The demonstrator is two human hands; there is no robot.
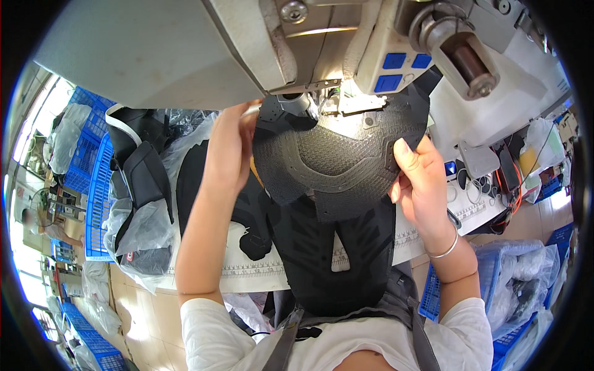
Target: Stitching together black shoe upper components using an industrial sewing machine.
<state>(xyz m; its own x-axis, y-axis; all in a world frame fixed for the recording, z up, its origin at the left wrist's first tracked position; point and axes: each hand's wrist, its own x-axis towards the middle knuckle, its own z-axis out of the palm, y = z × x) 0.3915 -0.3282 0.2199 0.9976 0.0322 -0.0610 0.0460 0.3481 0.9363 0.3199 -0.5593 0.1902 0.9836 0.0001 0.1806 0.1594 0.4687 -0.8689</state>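
My L hand (230, 133) is up by the L edge of the black mesh panel (328, 154), close to the machine head, fingers bent; the tips are partly hidden, so can't tell how far it's closed or if it's got a proper grip; my R hand (417, 176) is closed on the panel's R edge, thumb on top, other fingers curled in; silver bracelet (447, 247) on that wrist.

Panel's far part sits under the lit needle area of the sewing machine (154, 49), approx. centre; its near part reaches back twd me, above a big flat black piece (334, 266) w/ a narrow slot, which runs over the surface (247, 272) twd my lap; ruler markings along the surface's near edge.

Machine also has blue buttons (388, 83) & a dark thread spool (467, 62) at upper R; on my L, clear plastic (151, 229) w/ black parts, next to a blue crate (99, 210).
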